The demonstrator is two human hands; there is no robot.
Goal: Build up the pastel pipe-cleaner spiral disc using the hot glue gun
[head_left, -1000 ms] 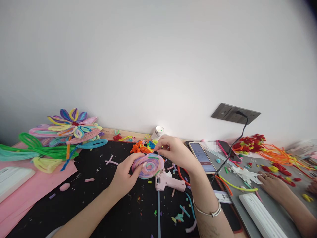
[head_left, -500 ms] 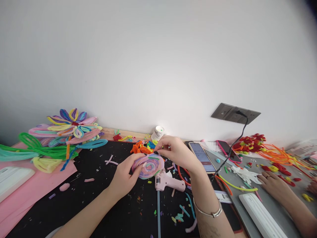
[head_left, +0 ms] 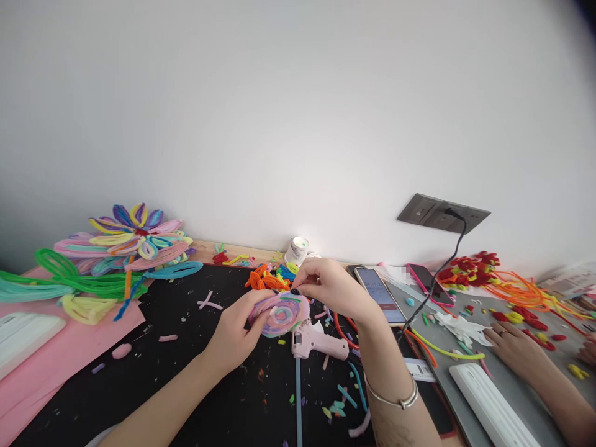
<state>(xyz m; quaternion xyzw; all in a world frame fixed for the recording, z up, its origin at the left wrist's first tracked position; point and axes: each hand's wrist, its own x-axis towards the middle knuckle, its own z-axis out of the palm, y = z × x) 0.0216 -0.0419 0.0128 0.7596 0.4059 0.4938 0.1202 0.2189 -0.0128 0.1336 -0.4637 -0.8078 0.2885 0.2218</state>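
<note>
My left hand (head_left: 235,335) grips a pastel spiral disc of coiled fuzzy pipe cleaner (head_left: 283,315) by its left side, thumb on the face. The disc is mostly pink and lilac, with a green bit near its top. At its upper edge, my right hand (head_left: 321,282) is closed in a pinch by a tiny dark piece (head_left: 294,292), too small to name. A pale pink glue gun (head_left: 321,344) lies just below and right of the disc, its translucent glue stick (head_left: 298,397) pointing toward me. Orange pipe-cleaner pieces (head_left: 261,277) sit behind my left fingers.
Pipe-cleaner flowers (head_left: 139,233) lie at the left on pink paper (head_left: 69,372). A paper cup (head_left: 297,250) stands by the wall. Rightward are a phone (head_left: 379,295), a power cable (head_left: 433,282), a white long box (head_left: 493,403) and another person's hand (head_left: 512,344). Scraps litter the black mat (head_left: 186,385).
My right hand has shifted slightly left and down along the disc's upper edge. The disc has moved a little in my left hand. The glue gun stays where it was.
</note>
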